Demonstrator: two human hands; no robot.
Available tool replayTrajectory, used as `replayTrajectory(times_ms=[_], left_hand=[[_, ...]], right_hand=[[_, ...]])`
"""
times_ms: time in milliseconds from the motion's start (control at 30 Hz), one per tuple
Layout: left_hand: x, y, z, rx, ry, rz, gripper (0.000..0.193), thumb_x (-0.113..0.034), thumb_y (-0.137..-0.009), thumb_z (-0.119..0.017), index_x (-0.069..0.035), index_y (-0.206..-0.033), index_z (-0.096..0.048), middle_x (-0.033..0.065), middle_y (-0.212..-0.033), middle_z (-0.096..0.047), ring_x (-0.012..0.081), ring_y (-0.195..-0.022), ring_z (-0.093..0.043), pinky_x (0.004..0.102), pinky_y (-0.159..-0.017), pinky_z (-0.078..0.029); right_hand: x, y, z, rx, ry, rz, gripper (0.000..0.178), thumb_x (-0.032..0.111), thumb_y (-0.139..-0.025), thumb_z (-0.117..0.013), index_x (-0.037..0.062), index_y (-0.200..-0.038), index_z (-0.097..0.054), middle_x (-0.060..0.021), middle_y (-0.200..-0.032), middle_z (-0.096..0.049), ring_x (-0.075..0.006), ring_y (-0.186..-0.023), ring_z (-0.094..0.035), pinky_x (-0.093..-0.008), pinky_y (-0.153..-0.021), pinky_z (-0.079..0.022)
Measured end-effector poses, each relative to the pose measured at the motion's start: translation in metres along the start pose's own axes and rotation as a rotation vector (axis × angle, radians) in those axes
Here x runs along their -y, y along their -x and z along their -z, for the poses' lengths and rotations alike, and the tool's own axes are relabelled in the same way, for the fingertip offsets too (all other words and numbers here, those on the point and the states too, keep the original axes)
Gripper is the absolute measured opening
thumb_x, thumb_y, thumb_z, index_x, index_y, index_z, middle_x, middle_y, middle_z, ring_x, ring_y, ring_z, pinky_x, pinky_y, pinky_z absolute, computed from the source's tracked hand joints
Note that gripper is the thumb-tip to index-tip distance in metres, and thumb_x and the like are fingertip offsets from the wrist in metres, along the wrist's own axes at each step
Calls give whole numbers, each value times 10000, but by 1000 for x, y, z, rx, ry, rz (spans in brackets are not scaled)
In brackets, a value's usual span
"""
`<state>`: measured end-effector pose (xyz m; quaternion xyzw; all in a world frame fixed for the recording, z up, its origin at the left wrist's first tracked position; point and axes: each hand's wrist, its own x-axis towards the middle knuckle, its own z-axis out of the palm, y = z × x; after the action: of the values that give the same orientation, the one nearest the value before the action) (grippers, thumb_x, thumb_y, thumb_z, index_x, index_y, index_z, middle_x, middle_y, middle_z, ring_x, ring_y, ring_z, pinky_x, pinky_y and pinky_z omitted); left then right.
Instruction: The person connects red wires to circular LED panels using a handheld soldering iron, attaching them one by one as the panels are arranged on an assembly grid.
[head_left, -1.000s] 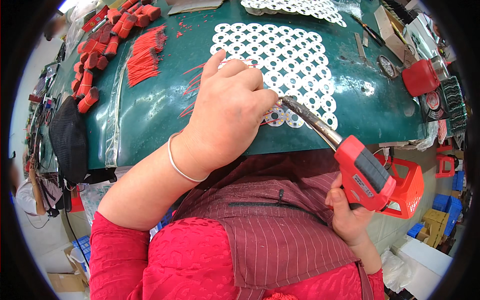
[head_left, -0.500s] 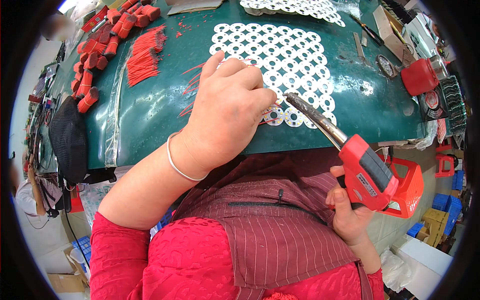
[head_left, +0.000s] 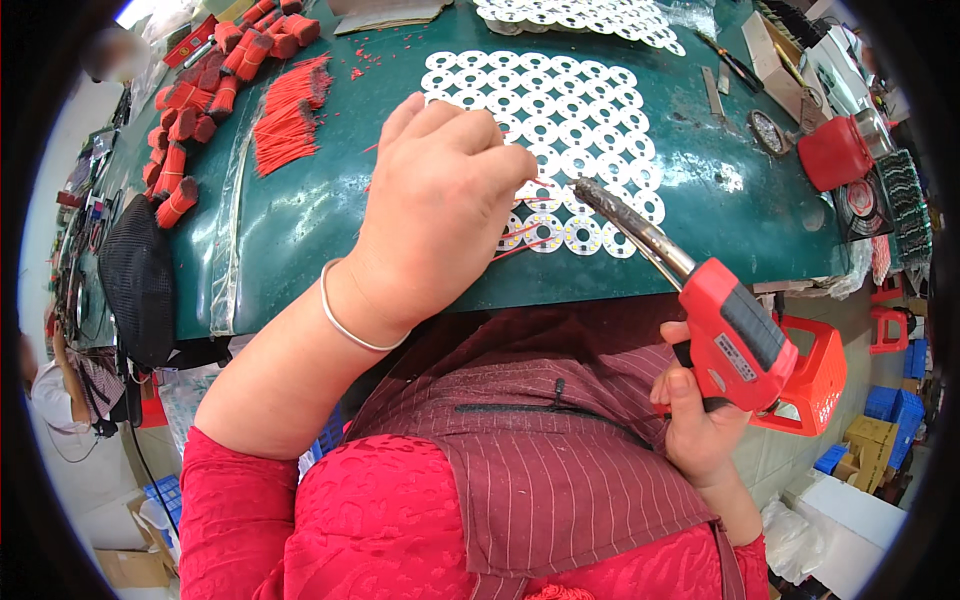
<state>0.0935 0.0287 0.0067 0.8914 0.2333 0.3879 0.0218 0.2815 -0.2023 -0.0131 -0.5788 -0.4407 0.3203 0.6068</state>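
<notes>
I have the right hand (head_left: 697, 425) clamped around the handle of the red soldering gun (head_left: 735, 330), off the near right corner of the board panel (head_left: 562, 136), a sheet of round white discs. The gun's dark tip (head_left: 592, 194) reaches over that panel; I cannot tell whether it touches. The left hand (head_left: 440, 200) covers the panel's left side, fingers bent inward; I cannot tell whether they pinch anything. I see thin red wires (head_left: 520, 250) at the panel's near edge, red bundles (head_left: 175, 200) well left of it.
</notes>
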Motion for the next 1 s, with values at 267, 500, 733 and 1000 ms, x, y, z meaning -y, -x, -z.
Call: replayTrajectory(times_ms=[267, 500, 733, 1000], left_hand=[[-3, 5, -4, 85, -68, -6, 91, -55, -706, -756, -120, -745, -708, 32, -683, -515, 241, -726, -557, 390, -819, -459], [-4, 5, -5, 93, -100, -6, 83, -65, -719, -741, -137, -752, -716, 28, -696, -521, 241, -744, -570, 432, -906, -470], [-4, 6, -6, 105, -149, -7, 87, -72, -732, -726, -151, -769, -727, 12, -714, -533, 232, -777, -585, 470, -981, -462], [-3, 7, -5, 102, -165, -16, 88, -78, -734, -720, -153, -778, -733, 9, -712, -532, 228, -777, -586, 470, -971, -467]], right_hand=[[-2, -7, -3, 53, -31, 24, 432, -2, -934, -660, -27, -1339, -512, -184, -1225, -654, -94, -778, -617, -238, -676, -522], [2, -8, -6, 41, 8, -44, 364, -7, -921, -681, -22, -1263, -557, -140, -1139, -673, -94, -766, -614, -238, -668, -518], [-5, -6, -5, 70, -6, -24, 317, -11, -922, -675, -23, -1224, -583, -122, -1115, -676, -101, -774, -622, -247, -681, -525], [-1, -7, -8, 29, 72, -45, 272, -6, -918, -686, -32, -1180, -617, -118, -1119, -677, -131, -819, -641, -265, -728, -539]])
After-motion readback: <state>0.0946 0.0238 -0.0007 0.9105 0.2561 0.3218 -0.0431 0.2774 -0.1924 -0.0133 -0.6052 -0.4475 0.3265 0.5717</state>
